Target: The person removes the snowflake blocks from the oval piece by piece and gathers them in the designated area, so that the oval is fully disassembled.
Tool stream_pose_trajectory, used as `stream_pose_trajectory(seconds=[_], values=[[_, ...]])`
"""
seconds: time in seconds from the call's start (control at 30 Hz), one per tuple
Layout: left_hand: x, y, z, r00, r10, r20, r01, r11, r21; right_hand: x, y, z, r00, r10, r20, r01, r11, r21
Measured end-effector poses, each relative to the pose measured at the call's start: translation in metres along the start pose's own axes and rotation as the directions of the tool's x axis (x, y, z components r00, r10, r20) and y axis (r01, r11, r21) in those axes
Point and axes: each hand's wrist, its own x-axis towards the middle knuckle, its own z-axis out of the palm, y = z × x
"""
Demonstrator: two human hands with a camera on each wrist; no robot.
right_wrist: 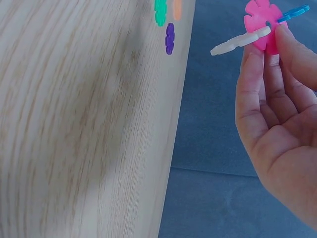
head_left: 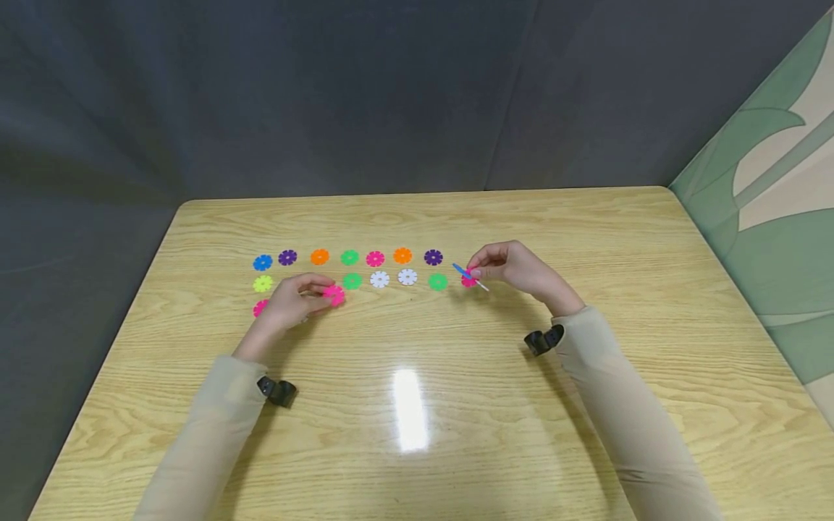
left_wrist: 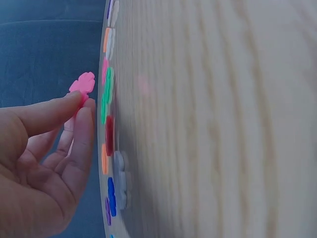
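Observation:
In the head view my left hand pinches a pink snowflake disc between thumb and fingertips, above the table. The left wrist view shows that pink disc with its notched, petal-like edge. Farther right, my right hand holds a joined piece by its pink disc. In the right wrist view a white disc and a blue disc, both edge-on, are slotted into the pink disc on either side. The two hands are apart.
Rows of flat discs lie on the wooden table: purple, orange, green, white, blue and yellow among them. Another pink disc is partly hidden by my left hand. A dark curtain hangs behind.

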Motion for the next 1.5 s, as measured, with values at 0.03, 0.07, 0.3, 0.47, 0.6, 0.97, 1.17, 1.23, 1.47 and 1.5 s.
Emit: stream_pose_trajectory(seconds=[0.03,0.07,0.3,0.47,0.6,0.97,1.17,1.23,1.47,1.5], values=[[-0.0003,-0.0005,-0.0006,1.000,-0.001,0.006,0.001,1.000,-0.001,-0.0001,0.0001,-0.0001,1.000,0.000,0.001,0.000,1.000,0.002],[-0.0008,-0.0007,-0.0010,1.000,-0.005,0.014,0.005,1.000,-0.001,-0.0001,0.0001,-0.0002,1.000,-0.001,0.001,0.001,1.000,0.005],[-0.0020,-0.0008,-0.0005,0.997,-0.026,0.079,0.023,0.999,0.039,-0.0002,0.0007,-0.0011,1.000,0.002,0.001,-0.002,1.000,0.018],[-0.0017,-0.0016,0.0018,0.994,-0.009,0.105,0.005,0.999,0.046,-0.0001,-0.0002,-0.0012,1.000,0.014,0.007,-0.014,0.999,0.038],[-0.0006,-0.0036,0.0031,0.994,0.008,0.106,-0.017,0.997,0.078,-0.0005,-0.0010,-0.0012,1.000,0.016,0.008,-0.016,0.999,0.035],[0.0003,-0.0043,0.0026,0.993,-0.009,0.115,0.003,0.998,0.058,-0.0012,-0.0018,-0.0004,1.000,0.026,-0.003,-0.026,0.999,0.032],[0.0016,-0.0052,0.0015,0.994,-0.020,0.110,0.016,0.999,0.032,-0.0014,-0.0026,-0.0005,1.000,0.024,-0.004,-0.024,0.999,0.025],[0.0020,-0.0046,0.0013,0.994,-0.026,0.102,0.023,0.999,0.025,-0.0012,-0.0022,-0.0005,1.000,0.019,-0.004,-0.019,1.000,0.020],[0.0036,0.0020,0.0035,0.999,-0.004,0.051,0.004,1.000,0.005,-0.0003,-0.0014,-0.0003,1.000,0.019,-0.004,-0.019,1.000,0.011],[0.0034,0.0040,0.0049,0.999,0.003,0.046,-0.003,1.000,-0.004,-0.0003,-0.0014,-0.0002,1.000,0.020,-0.003,-0.020,1.000,0.014]])
